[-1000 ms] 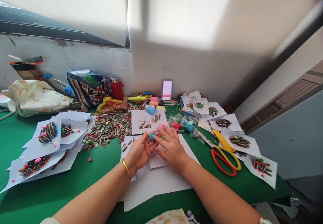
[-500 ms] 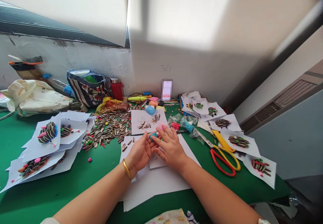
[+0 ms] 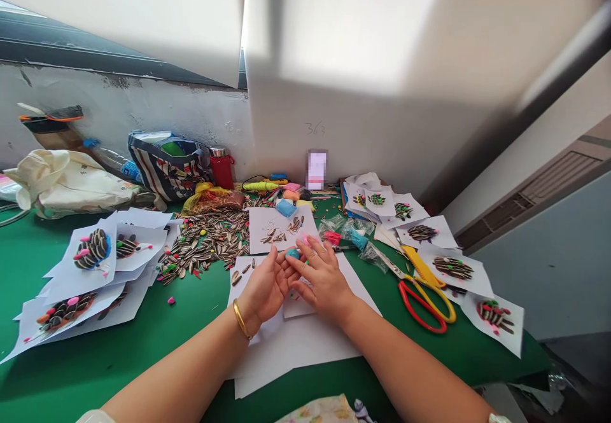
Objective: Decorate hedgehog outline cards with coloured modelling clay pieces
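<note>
A small ball of blue modelling clay (image 3: 293, 254) sits between my hands, pressed by the fingertips of my left hand (image 3: 267, 283) and my right hand (image 3: 322, 277). A speck of pink clay (image 3: 303, 240) shows near my right fingertips. Under both hands lie white paper sheets (image 3: 305, 346). Just beyond them, a sheet with several sunflower seeds (image 3: 281, 229) lies close to my fingers. A few loose seeds (image 3: 238, 275) rest on paper left of my left hand.
A heap of sunflower seeds (image 3: 210, 238) lies left of the hands. Seed-and-clay paper pieces (image 3: 92, 249) are stacked at left, with more (image 3: 453, 268) at right. Red-and-yellow scissors (image 3: 424, 305) and plastic bags (image 3: 341, 229) lie on the green table (image 3: 119, 372).
The blue clay has shifted slightly up and to the right between my fingers. My left fingers now stand more upright.
</note>
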